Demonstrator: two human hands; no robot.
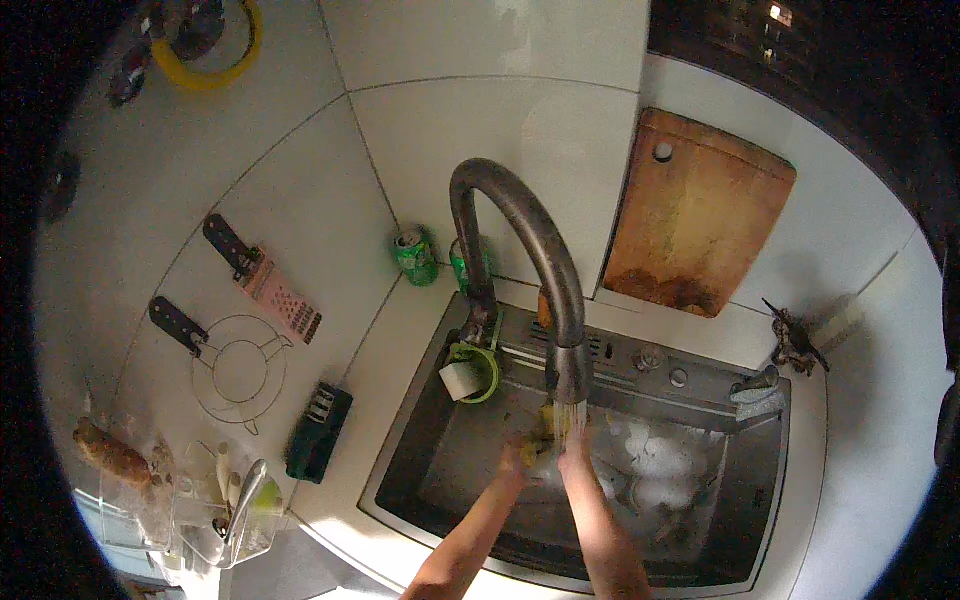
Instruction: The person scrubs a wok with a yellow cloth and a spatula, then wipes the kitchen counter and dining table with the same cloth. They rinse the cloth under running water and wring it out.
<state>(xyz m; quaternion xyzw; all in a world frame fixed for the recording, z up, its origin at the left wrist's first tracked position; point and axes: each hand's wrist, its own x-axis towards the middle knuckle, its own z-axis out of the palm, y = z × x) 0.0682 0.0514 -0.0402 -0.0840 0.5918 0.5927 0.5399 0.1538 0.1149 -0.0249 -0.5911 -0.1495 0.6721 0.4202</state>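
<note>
Both hands are inside the stainless-steel sink, under a dark metal gooseneck faucet. Water streams from its spray head onto my right hand, whose fingers are blurred by the flow. To its left, my left hand grips a yellow and dark item, probably a sponge; its outline is unclear. Right of the hands, white foam lies over rounded dishes that are partly hidden. A green ring-shaped holder with a white block hangs at the sink's back left corner.
Green drink cans stand behind the faucet. A wooden cutting board leans on the wall. On the left are a pink-bodied grater, a dark slotted block and a clear utensil holder. A grey cloth drapes over the right back corner.
</note>
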